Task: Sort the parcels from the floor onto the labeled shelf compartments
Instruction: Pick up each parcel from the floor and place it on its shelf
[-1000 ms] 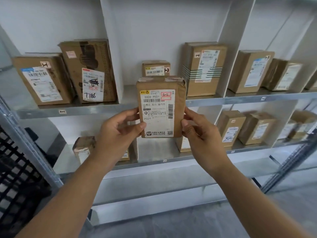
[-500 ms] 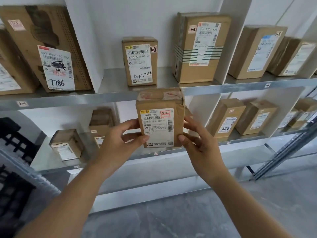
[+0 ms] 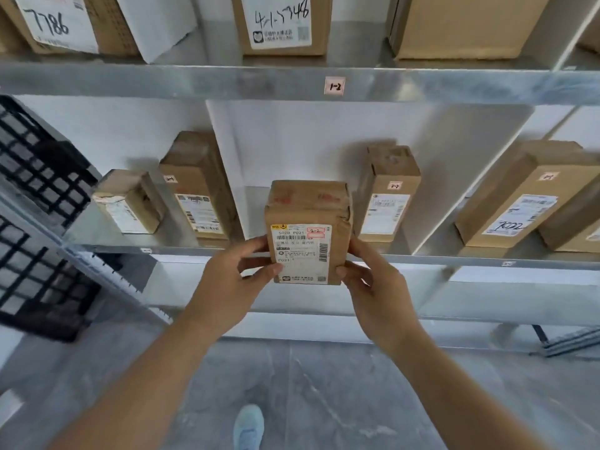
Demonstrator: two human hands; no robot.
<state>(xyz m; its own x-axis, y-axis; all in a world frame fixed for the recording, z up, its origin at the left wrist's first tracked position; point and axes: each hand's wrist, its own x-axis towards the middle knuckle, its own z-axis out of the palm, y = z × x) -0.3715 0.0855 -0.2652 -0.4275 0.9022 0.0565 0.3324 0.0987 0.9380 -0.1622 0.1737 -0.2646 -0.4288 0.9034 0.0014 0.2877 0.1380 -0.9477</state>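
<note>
Both hands pinch the parcel (image 3: 308, 232) upright between them, left hand (image 3: 233, 280) on its left edge, right hand (image 3: 373, 287) on its right. We see it at the front edge of the lower shelf (image 3: 422, 259), in the middle compartment (its label reads 2-2), left of a standing box (image 3: 388, 193).

The parcel (image 3: 308, 228) in the middle of the frame is looking like brown cardboard, matt and a bit crumpled, and it is wearing a smooth white paper label (image 3: 302, 251). The shelf edge (image 3: 194, 84) across the top is shining like dull grey metal, and the white divider (image 3: 324, 147) behind is looking flat and smooth. The floor (image 3: 324, 384) at the bottom is showing grey and smooth, and the black crate (image 3: 35, 222) at the left is looking like plastic grid.
</note>
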